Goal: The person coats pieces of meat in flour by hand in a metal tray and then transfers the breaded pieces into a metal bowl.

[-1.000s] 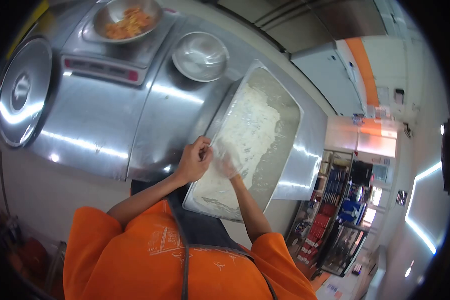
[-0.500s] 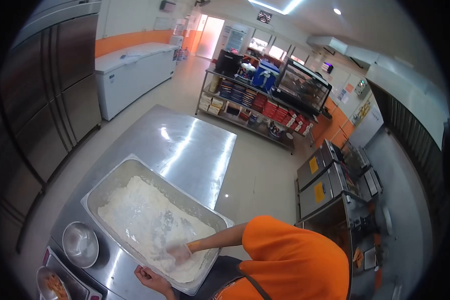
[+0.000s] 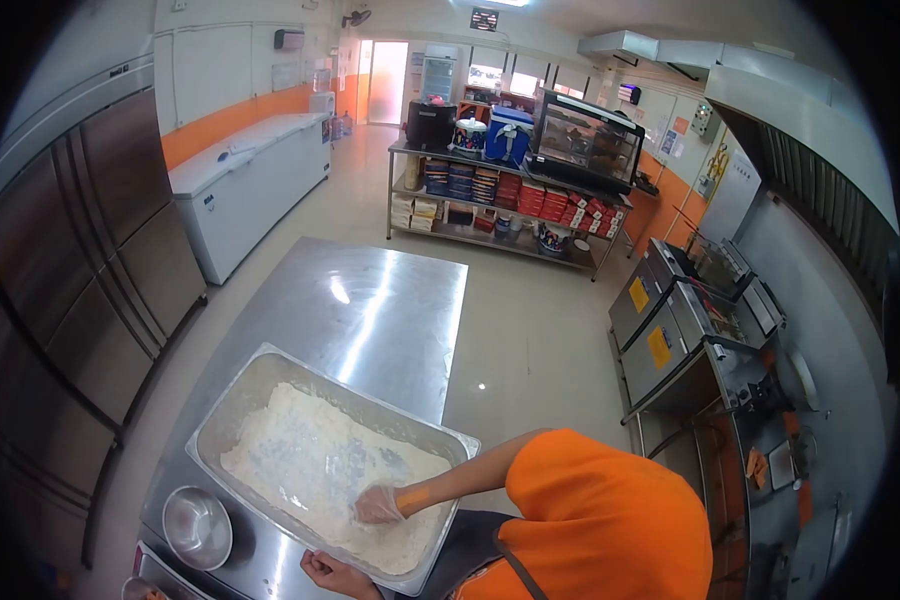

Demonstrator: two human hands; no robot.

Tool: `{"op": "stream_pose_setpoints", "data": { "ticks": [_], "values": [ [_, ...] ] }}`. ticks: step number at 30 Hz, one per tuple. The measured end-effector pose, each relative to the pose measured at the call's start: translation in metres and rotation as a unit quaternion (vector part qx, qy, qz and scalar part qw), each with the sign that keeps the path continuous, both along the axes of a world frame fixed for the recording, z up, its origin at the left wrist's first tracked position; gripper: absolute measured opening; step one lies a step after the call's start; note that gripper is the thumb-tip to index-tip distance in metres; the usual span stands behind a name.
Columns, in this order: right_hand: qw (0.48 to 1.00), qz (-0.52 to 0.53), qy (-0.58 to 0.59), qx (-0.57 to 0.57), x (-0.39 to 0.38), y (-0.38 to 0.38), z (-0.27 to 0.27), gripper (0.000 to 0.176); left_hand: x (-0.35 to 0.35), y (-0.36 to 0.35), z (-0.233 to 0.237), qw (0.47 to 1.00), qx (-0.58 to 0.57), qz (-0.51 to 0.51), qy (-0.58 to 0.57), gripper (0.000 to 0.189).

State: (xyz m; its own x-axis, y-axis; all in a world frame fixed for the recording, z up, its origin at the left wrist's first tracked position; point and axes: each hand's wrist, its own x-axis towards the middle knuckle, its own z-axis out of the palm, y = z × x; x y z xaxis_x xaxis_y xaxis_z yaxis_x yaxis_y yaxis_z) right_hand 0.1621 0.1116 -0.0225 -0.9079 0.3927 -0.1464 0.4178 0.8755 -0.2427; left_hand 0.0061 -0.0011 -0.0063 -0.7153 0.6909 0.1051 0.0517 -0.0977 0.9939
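Note:
A large metal tray (image 3: pixel 232 392) of white flour (image 3: pixel 315 450) lies on the steel table. My right hand (image 3: pixel 378 505), in a clear plastic glove, reaches into the flour near the tray's right end; its fingertips are hidden. Bare and curled closed, my left hand (image 3: pixel 335 574) is beside the tray's near rim, with nothing visible in it. A round steel bowl (image 3: pixel 197 527) sits left of the tray.
The steel table (image 3: pixel 370 310) extends ahead. Part of another bowl (image 3: pixel 142 588) with orange pieces shows at the lower left. A white chest freezer (image 3: pixel 260 190), a stocked shelf (image 3: pixel 500 230) and fryers (image 3: pixel 670 335) stand farther off.
The view has tilted up, so the table and tray appear lower. My right hand is sharper now, still in the flour. My left hand remains curled by the rim.

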Motion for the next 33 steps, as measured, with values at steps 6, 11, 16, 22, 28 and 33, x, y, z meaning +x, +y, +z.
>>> {"op": "stream_pose_setpoints", "data": {
  "ticks": [6, 11, 16, 22, 28, 33],
  "values": [
    [0.963, 0.009, 0.131, -0.234, 0.021, 0.038, -0.019, 0.033, 0.000, -0.001, 0.004, 1.000, -0.020, 0.004, -0.013, 0.012],
    [0.935, -0.222, -0.161, -0.227, 0.054, 0.092, -0.008, 0.045, -0.001, 0.001, -0.007, 1.000, -0.008, -0.002, -0.015, 0.011],
    [0.906, -0.133, -0.075, -0.395, 0.025, 0.033, -0.065, 0.043, 0.002, -0.001, -0.003, 1.000, -0.006, 0.006, -0.006, 0.011],
    [0.878, -0.150, 0.101, -0.443, -0.019, -0.010, -0.059, 0.042, 0.001, -0.002, 0.001, 1.000, -0.009, 0.007, 0.007, 0.010],
    [0.981, -0.083, -0.023, -0.171, -0.031, 0.031, 0.011, 0.039, -0.001, 0.001, -0.004, 1.000, 0.001, 0.006, 0.000, 0.009],
    [0.946, 0.093, 0.069, -0.302, -0.055, 0.101, -0.001, 0.042, -0.004, 0.001, -0.005, 1.000, -0.004, 0.007, 0.003, 0.007]
  ]
}}
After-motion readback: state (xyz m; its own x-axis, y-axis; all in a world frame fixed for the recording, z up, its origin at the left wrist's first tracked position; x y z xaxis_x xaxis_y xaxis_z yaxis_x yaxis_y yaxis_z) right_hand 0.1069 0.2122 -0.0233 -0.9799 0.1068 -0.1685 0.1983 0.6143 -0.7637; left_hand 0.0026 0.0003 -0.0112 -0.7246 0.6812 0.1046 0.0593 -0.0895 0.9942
